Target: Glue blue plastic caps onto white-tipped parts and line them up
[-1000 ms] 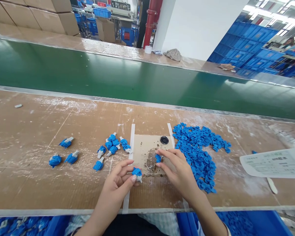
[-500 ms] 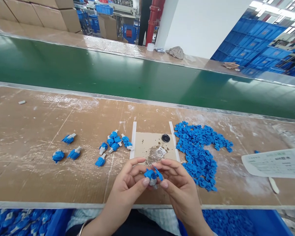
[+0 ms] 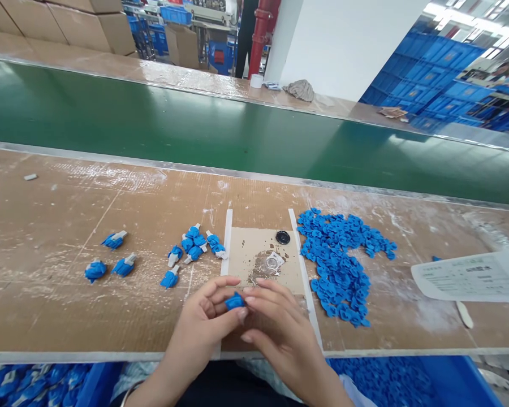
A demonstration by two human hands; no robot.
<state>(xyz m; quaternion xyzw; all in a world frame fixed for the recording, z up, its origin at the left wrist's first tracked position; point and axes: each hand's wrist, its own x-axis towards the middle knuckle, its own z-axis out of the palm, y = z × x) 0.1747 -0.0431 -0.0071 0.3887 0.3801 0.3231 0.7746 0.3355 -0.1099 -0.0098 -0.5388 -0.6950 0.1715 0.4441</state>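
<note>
Over the front edge of the cardboard mat, my left hand [image 3: 199, 319] pinches a small blue plastic part [image 3: 234, 301] between thumb and fingers. Most of the part's underside is hidden by the fingers. My right hand [image 3: 282, 325] is close against it, fingertips at the part's right side, thumb held apart from the fingers. A pile of flat blue plastic pieces [image 3: 339, 271] lies to the right. To the left sit several blue-and-white pieces [image 3: 194, 243]. Beyond my hands are a black round disc [image 3: 283, 237] and a whitish piece with a ring [image 3: 274, 262].
White strips [image 3: 228, 232] flank the stained mat [image 3: 248, 243]. A printed plastic sheet [image 3: 462, 277] lies right, partly over a pale flat tool [image 3: 464, 315]. Blue bins [image 3: 106, 381] stand below the table edge. A green conveyor belt [image 3: 195, 130] runs behind.
Both hands have shifted left. My right thumb has moved away from its fingers, and the separate flat blue piece it held no longer shows. The view has turned slightly.
</note>
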